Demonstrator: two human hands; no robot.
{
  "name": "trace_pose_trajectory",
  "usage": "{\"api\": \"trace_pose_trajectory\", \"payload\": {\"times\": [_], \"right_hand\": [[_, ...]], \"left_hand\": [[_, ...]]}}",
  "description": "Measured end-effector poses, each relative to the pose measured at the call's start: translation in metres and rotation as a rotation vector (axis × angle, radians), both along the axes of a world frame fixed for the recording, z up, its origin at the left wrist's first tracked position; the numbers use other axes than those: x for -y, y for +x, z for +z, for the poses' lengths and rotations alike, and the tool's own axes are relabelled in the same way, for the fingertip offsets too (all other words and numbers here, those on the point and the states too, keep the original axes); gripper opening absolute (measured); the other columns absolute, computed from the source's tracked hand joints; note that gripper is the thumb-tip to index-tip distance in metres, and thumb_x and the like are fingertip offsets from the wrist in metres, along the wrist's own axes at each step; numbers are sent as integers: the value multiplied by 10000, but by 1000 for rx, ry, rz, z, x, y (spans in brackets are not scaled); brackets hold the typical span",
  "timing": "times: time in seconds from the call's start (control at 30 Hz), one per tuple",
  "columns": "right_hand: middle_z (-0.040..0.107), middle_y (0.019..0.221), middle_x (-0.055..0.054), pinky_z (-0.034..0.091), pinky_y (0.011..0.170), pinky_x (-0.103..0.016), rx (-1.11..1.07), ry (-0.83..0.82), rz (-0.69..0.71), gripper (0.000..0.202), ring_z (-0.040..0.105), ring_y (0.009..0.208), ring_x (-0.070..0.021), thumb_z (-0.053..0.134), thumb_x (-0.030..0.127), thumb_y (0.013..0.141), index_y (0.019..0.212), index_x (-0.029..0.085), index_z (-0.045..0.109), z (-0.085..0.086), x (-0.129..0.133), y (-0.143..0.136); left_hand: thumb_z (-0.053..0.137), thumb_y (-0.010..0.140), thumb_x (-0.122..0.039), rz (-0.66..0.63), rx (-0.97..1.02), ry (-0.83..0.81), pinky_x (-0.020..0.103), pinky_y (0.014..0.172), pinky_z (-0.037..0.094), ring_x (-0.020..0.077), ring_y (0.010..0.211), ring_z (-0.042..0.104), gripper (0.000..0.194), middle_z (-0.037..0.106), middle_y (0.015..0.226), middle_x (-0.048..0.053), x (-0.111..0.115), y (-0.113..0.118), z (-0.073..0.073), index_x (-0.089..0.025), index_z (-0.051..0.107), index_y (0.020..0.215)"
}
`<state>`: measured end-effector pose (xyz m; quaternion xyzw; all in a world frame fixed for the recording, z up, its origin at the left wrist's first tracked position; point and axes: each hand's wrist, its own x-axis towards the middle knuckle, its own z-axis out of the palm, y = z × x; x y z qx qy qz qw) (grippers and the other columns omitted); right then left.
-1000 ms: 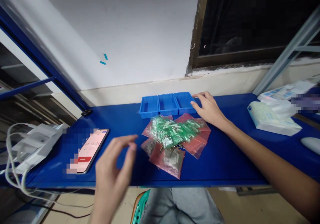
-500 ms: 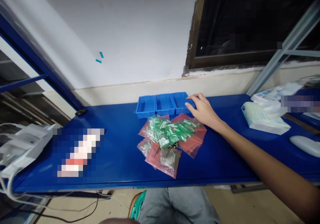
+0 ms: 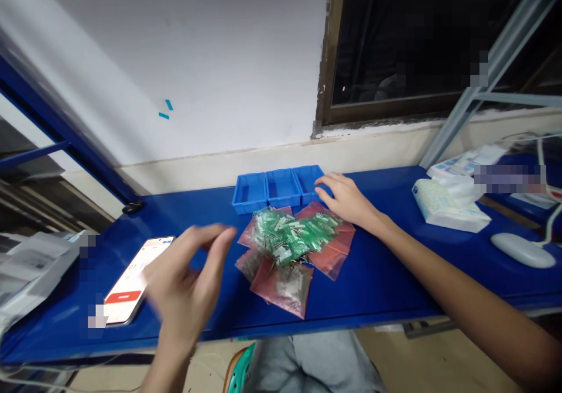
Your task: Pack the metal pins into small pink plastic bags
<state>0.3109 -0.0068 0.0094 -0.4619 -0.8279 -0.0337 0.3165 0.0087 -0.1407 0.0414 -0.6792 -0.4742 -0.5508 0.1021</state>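
Note:
Three blue plastic bins [image 3: 283, 187] stand side by side in a row toward the wall. My right hand [image 3: 345, 197] is at the right-hand bin, thumb and fingers apart over its right side; nothing shows in its grasp. In front of the bins lies a pile of small clear bags [image 3: 292, 235] with green backing and thin metal pieces, on top of pink plastic bags [image 3: 281, 287]. My left hand [image 3: 188, 276] is raised over the table left of the pile, fingers bent toward the thumb. Motion blurs it, and its fingertips are unclear.
A phone [image 3: 136, 279] with a lit screen lies at the left, partly behind my left hand. A tissue pack [image 3: 452, 205] and a white rounded device with a cable [image 3: 522, 249] are at the right. White boxes [image 3: 39, 270] stand at the left edge of the blue table [image 3: 373, 287].
My left hand has come into view from below, beside the pile. My right hand stays at the right-hand bin. The camera view has turned slightly to the right.

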Motion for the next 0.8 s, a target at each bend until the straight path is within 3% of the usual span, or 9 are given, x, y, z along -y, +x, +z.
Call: {"api": "trace_pose_trajectory", "payload": {"times": [0.1, 0.17, 0.27, 0.37, 0.47, 0.63, 0.8], "right_hand": [[694, 1056, -86, 471, 919, -397, 91, -92, 154, 247, 626, 1011, -245, 467, 283, 981, 1093, 192, 668, 6, 10, -6], [699, 1032, -69, 472, 892, -370, 150, -157, 227, 233, 632, 986, -229, 491, 299, 977, 1093, 208, 671, 8, 16, -9], [696, 998, -68, 467, 865, -350, 194, -200, 242, 227, 635, 958, -222, 499, 306, 975, 1078, 207, 675, 11, 21, -9], [694, 949, -68, 461, 831, -333, 185, -185, 220, 213, 638, 901, -212, 501, 298, 970, 996, 195, 686, 17, 24, -2], [702, 946, -60, 461, 791, -316, 171, -205, 233, 191, 641, 855, -202, 545, 314, 945, 1000, 201, 689, 23, 24, 6], [717, 1058, -46, 467, 886, -361, 193, -289, 320, 251, 653, 978, -227, 579, 317, 927, 1148, 246, 676, 20, 20, 9], [714, 1106, -48, 453, 962, -425, 171, -262, 378, 248, 623, 1065, -247, 549, 322, 951, 1150, 262, 684, 8, 23, -6]], "left_hand": [[539, 976, -279, -253, -274, -183, 241, 658, 511, 146, 727, 682, 200, 737, 853, 25, -61, 12, 6, -197, 717, 1015], [440, 1000, -217, -372, -465, -224, 262, 703, 520, 160, 806, 691, 273, 740, 942, 57, -94, 23, 2, -192, 691, 1102], [439, 987, -201, -434, -654, -296, 273, 650, 498, 162, 729, 678, 266, 738, 893, 55, -121, 37, -14, -194, 659, 1136], [426, 995, -215, -439, -648, -298, 261, 594, 466, 146, 658, 647, 257, 724, 833, 42, -123, 44, -34, -189, 648, 1120], [430, 994, -215, -467, -503, -270, 250, 600, 451, 125, 639, 615, 247, 695, 773, 18, -118, 44, -46, -185, 654, 1092], [438, 990, -238, -432, -273, -233, 249, 542, 401, 98, 498, 485, 250, 576, 594, -38, -114, 44, -45, -175, 670, 1056], [449, 970, -214, -461, -393, -225, 289, 685, 498, 138, 714, 625, 236, 699, 847, 29, -119, 42, -47, -174, 667, 1051]]}}
